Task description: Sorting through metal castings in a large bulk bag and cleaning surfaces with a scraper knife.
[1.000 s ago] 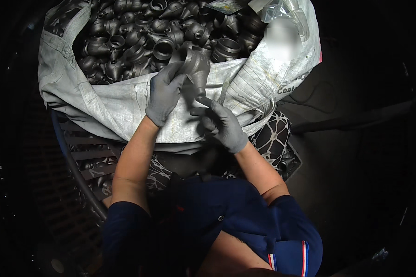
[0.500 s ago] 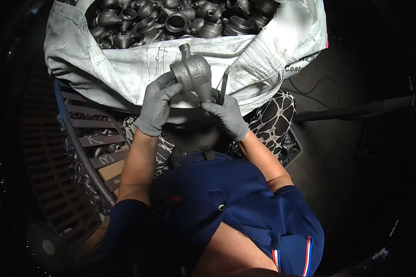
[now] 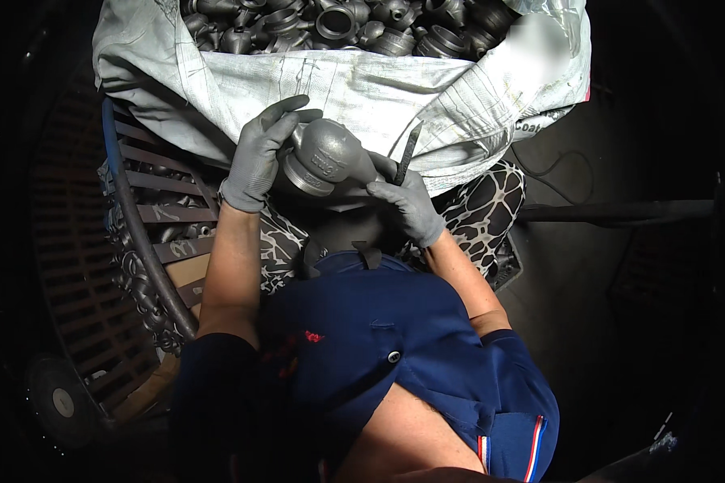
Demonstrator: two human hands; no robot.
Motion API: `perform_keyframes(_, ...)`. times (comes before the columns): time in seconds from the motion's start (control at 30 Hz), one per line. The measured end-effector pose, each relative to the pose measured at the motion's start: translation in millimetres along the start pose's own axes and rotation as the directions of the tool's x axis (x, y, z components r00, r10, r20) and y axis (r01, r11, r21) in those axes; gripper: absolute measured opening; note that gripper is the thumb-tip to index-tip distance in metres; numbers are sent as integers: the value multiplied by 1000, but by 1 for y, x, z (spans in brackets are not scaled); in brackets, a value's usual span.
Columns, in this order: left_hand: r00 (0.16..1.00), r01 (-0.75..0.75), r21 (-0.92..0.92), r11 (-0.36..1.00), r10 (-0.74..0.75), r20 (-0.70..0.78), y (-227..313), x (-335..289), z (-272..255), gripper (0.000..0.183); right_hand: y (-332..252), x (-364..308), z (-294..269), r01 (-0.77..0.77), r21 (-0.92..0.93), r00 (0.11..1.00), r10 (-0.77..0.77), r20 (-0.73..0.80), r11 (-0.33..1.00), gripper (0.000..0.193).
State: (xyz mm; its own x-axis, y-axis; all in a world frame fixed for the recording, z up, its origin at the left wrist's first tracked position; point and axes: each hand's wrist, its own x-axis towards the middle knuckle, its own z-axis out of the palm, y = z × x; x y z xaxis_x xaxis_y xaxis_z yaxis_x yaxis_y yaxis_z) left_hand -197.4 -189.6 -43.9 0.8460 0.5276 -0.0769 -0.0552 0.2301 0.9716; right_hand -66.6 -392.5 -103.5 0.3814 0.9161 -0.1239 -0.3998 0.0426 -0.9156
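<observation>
A grey cast-metal pipe fitting (image 3: 328,153) with a rounded body is held between my hands, in front of a white woven sack (image 3: 346,80). Its wide threaded mouth faces down and toward me. My left hand (image 3: 256,157), in a grey glove, is closed on the fitting's upper left side, its index finger reaching over the top. My gloved right hand (image 3: 415,208) is closed round the fitting's narrow end at the right. The same hand also grips a dark, flat, file-like bar (image 3: 409,153) that points up. Some of the right fingers are hidden behind the fitting.
Many similar dark fittings (image 3: 334,24) fill the sack. At my left stands a slatted metal bin (image 3: 121,177) with small curved parts and cardboard. A round wheel-like disc (image 3: 63,402) is at lower left. On the right are a dark bar (image 3: 620,212) and a cable (image 3: 549,175).
The fitting has turned, its threaded mouth swinging from the left to face down toward me. My left hand has shifted up along it. The sack sits a little higher in view.
</observation>
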Motion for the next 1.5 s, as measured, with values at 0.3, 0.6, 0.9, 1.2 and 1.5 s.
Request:
perform_keyframes(0.3,976,-67,-284,957,121,179,-4,-10,1,72,14,4,-14,99,-129,990,-110,-85,987,52)
perform_keyframes(0.6,941,-99,-318,943,193,279,-15,-8,-2,74,14,3,-19,180,-325,963,-233,-134,928,50)
perform_keyframes(0.9,978,-92,-645,758,190,84,-47,2,-17,65,-17,-2,1,189,-407,958,-259,-125,894,44)
perform_keyframes(1.2,980,-160,-501,850,198,22,-42,-2,-5,54,-15,2,-2,25,-236,969,-82,-232,972,36)
perform_keyframes(1.5,989,-80,-428,900,18,-148,-60,5,-15,36,-38,-8,13,-6,-94,985,-10,-174,996,45)
